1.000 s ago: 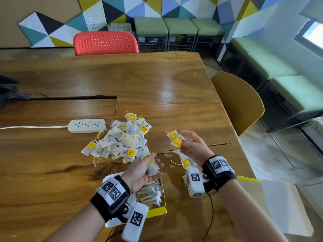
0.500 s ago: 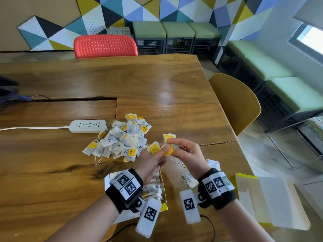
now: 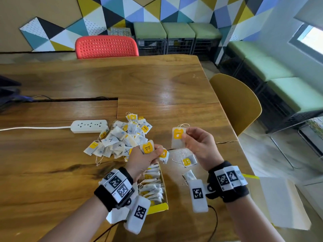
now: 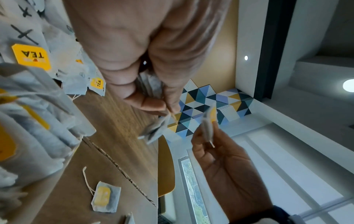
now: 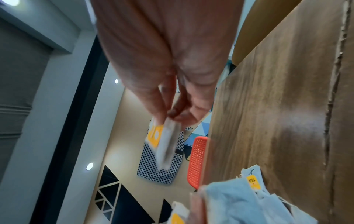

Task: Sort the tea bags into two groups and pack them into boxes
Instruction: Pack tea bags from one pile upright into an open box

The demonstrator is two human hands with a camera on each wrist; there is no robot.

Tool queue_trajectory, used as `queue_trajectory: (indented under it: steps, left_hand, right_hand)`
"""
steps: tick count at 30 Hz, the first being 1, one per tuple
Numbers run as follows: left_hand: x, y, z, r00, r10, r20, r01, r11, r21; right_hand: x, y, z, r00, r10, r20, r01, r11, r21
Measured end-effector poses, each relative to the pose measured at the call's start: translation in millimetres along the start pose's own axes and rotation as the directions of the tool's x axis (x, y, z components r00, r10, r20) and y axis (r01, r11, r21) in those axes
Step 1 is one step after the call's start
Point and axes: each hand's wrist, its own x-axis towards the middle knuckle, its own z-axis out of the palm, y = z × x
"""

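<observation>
A heap of white tea bags [image 3: 122,137] with yellow tags lies on the wooden table [image 3: 139,81]; some bear a black X. My left hand [image 3: 145,158] grips a few tea bags [image 3: 148,147], one tagged RELAX, just above the open yellow box [image 3: 157,206], which holds several upright bags. My right hand [image 3: 197,144] pinches a single tea bag [image 3: 177,137] held upright in the air. In the right wrist view that tea bag [image 5: 164,145] shows edge-on between thumb and fingers. One loose tea bag [image 3: 187,161] lies on the table between my hands.
A white power strip [image 3: 89,126] with its cord lies left of the heap. A second, pale box [image 3: 283,203] sits at the table's right front edge. A yellow chair [image 3: 239,103] stands at the right side, a red chair [image 3: 106,47] at the far side.
My hands met at the middle half a second ago and have drawn apart. The right hand now holds one bag alone, higher and to the right; the left keeps its bags.
</observation>
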Motion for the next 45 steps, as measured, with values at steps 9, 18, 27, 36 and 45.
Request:
queue_trajectory:
  steps: [9,18,27,36,45]
  left_hand:
    - [1,2,4,0.994,-0.071,0.077,0.073,0.997,-0.024]
    - [6,3,4,0.975,-0.220,0.039,0.223,0.959,-0.173]
    - [-6,-6,14,0.984,-0.145,0.102,0.167,0.953,-0.251]
    - [-3,-7,10,0.979,-0.203,0.003,0.184,0.879,-0.439]
    - [-6,-12,7,0.978,-0.203,-0.055,0.166,0.906,-0.389]
  right_hand:
    - [-6,25,17,0.952,0.197,0.233,-0.073,0.889,-0.452]
    - [-16,26,27,0.976,0.149,0.159,-0.046,0.853,-0.520]
    - [-16,38,52,0.987,0.103,0.125,-0.022,0.849,-0.527]
    - [-19,37,51,0.984,0.092,-0.150,-0.137,0.936,-0.324]
    - [-15,28,55,0.984,0.068,-0.163,-0.103,0.970,-0.219]
